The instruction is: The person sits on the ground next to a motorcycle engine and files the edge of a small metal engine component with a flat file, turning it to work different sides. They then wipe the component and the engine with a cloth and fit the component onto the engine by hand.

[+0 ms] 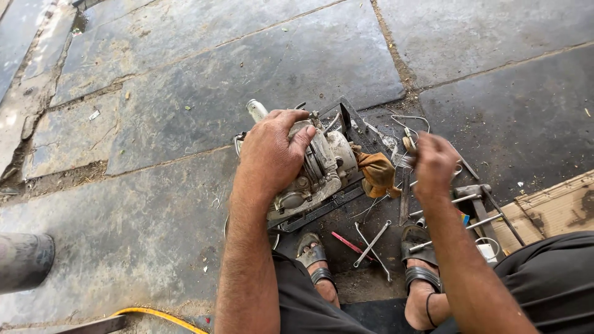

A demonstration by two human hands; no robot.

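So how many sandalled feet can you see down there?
2. The left foot is under the engine, beside a red tool; the right foot is among the wrenches. Nobody else's feet show.

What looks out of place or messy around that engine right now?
The engine sits tilted on a dark tray under the left hand, with a brown rag slumped against it. Spanners and a red-handled tool lie scattered on the grimy floor between the sandalled feet. The right hand is blurred.
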